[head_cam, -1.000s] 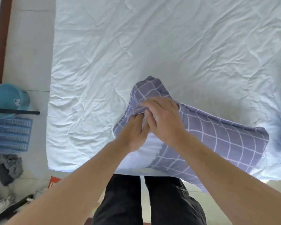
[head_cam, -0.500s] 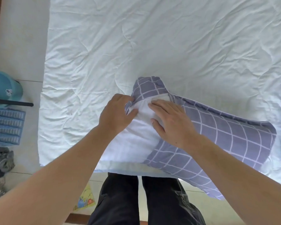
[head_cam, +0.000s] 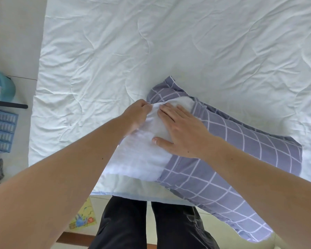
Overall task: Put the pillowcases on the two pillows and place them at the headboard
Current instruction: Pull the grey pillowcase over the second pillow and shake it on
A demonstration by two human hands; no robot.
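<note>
Both forearms are bare, no sleeves in view. The left hand [head_cam: 136,115] and right hand [head_cam: 183,133] wear nothing. Dark trousers [head_cam: 151,225], perhaps black, with a side pocket.

No text can be read; the small label on the teal basin [head_cam: 0,85] is too blurred

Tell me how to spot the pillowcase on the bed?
Find the big white bed and follow its near edge to the white pillow under the two hands. The pillowcase covers that pillow's right part: the only purple cloth with white grid lines.
</note>
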